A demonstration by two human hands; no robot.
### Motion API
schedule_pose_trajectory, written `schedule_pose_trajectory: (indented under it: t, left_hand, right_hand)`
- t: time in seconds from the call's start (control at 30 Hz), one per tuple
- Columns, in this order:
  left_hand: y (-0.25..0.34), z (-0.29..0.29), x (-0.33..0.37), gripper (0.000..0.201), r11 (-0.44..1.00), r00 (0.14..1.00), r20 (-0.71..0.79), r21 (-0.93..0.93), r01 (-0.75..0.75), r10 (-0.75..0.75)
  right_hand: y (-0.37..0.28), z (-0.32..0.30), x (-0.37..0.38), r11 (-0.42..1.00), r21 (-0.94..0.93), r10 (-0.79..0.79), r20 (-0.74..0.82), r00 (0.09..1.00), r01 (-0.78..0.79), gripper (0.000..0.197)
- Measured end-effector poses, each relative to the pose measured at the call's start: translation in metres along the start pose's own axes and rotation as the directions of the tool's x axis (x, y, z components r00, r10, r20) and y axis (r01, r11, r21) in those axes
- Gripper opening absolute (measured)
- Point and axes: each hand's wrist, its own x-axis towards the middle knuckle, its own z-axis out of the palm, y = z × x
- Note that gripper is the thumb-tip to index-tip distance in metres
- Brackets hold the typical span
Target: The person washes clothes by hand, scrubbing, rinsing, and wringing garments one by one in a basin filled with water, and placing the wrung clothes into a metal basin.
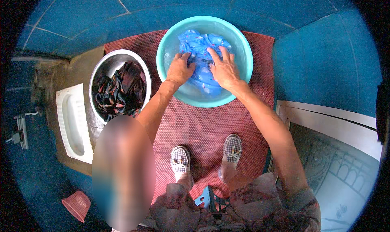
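L hand (180,70): fingers bent onto the blue cloth (198,44), can't tell if gripping.
R hand (224,70): there it is, opp. side, open, fingers spread on same cloth.
Blue cloth: bunched, in turq. basin (245,65), on red mat (203,124).
Steel bowl (114,60): L of basin, w/ dark clothes (122,89) inside.
Squat toilet (76,122): far L, beside bowl.

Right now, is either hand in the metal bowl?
No, the left hand and right hand are both at the blue cloth in the teal basin.

Hands (226,70) partly hide blue cloth (197,42); left forearm (156,108) partly blurred.
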Motion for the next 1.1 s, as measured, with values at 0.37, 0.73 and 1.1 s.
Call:
schedule_pose_trajectory:
  t: [0.37,0.73,1.1]
  left_hand:
    - [0.049,-0.053,-0.011,0.039,0.960,0.977,-0.169,0.268,-0.078,0.127]
    - [0.063,-0.060,-0.010,0.031,0.635,0.871,0.489,-0.659,0.404,-0.048]
    - [0.042,-0.078,-0.039,0.019,0.763,0.965,0.182,-0.591,0.262,-0.190]
  right_hand:
    - [-0.023,-0.038,-0.003,0.967,-0.134,-0.239,-0.163,0.957,0.218,0.040]
    - [-0.045,-0.044,-0.009,0.904,-0.121,-0.421,-0.069,0.905,0.411,0.022]
    - [-0.047,-0.050,-0.012,0.836,0.084,-0.548,0.058,0.834,0.543,0.023]
